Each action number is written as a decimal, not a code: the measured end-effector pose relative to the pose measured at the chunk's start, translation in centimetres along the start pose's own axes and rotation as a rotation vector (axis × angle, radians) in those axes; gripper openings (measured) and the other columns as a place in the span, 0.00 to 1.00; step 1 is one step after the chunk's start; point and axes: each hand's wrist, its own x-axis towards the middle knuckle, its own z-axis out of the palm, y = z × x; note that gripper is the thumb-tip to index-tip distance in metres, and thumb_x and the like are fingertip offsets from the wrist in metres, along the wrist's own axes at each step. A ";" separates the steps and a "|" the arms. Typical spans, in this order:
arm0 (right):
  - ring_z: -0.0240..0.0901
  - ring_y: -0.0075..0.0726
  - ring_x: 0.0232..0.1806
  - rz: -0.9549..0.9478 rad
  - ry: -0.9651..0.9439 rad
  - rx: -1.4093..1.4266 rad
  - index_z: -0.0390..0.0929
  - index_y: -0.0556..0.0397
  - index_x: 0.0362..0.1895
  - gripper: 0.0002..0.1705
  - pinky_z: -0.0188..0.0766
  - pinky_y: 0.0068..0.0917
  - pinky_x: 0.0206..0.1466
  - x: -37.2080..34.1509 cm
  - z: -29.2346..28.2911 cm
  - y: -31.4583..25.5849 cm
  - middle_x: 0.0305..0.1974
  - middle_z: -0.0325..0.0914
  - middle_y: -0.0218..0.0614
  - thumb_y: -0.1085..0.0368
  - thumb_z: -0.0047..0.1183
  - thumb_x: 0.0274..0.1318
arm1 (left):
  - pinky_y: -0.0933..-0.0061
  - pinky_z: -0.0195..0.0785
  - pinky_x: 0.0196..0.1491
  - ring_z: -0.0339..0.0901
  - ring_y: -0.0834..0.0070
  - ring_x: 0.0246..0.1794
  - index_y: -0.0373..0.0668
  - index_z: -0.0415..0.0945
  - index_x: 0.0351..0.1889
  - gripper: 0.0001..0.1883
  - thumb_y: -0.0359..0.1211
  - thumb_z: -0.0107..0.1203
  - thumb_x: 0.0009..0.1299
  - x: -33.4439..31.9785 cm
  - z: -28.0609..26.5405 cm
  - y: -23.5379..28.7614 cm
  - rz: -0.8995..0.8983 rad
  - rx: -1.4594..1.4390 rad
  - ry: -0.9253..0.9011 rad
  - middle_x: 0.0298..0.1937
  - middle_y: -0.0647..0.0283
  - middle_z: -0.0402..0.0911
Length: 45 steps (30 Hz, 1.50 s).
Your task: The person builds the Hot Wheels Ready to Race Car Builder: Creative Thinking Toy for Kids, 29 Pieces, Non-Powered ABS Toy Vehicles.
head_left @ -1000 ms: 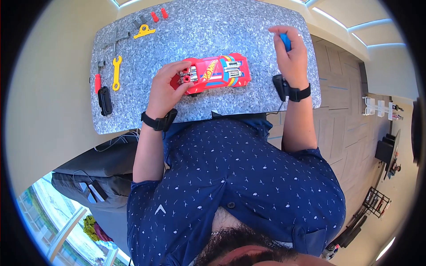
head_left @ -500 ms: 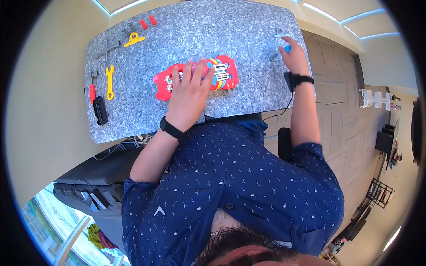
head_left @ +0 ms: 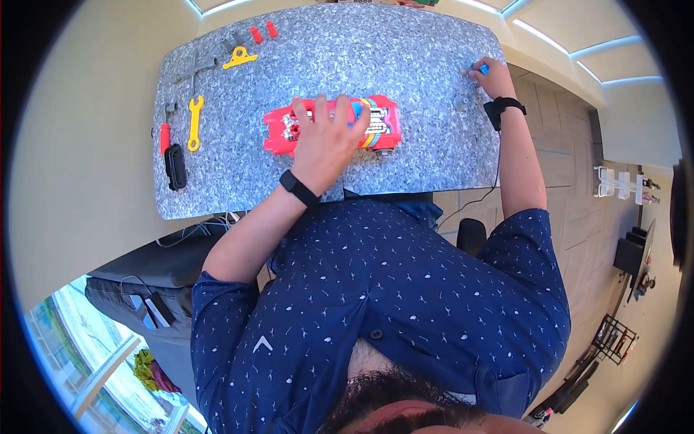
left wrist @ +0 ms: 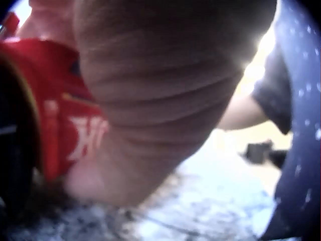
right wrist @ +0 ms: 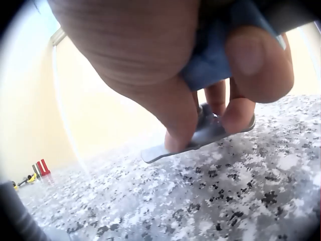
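Observation:
A red toy car [head_left: 383, 124] lies on the speckled table, and the left hand [head_left: 327, 141] spreads its fingers over the car's body. In the left wrist view the thumb presses against the car's red side [left wrist: 55, 125]. At the table's right edge, the right hand [head_left: 497, 81] holds a blue object [head_left: 483, 69]. The right wrist view has the blue object [right wrist: 210, 60] tucked in the hand while the fingertips pinch a flat grey piece [right wrist: 200, 139] at the table surface.
A grey part [head_left: 460, 103] stands near the right hand. On the left are a yellow wrench [head_left: 194, 124], a yellow bracket [head_left: 239, 58], a grey cross-shaped tool [head_left: 194, 70], red pieces [head_left: 272, 30], a red-handled tool [head_left: 165, 139] and a black case [head_left: 175, 166].
The left hand has shifted from the car's left end onto its top. The right hand has moved outward and down to the grey piece, still with the blue object. The grey part now stands apart from it.

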 end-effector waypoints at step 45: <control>0.83 0.37 0.44 -0.911 0.205 0.474 0.91 0.47 0.47 0.15 0.79 0.34 0.48 -11.5 -4.1 -31.0 0.40 0.88 0.30 0.58 0.78 0.59 | 0.68 0.85 0.54 0.90 0.73 0.52 0.33 0.79 0.65 0.20 0.37 0.65 0.83 -2.5 -1.7 -1.2 -0.652 -2.069 0.258 0.56 0.58 0.90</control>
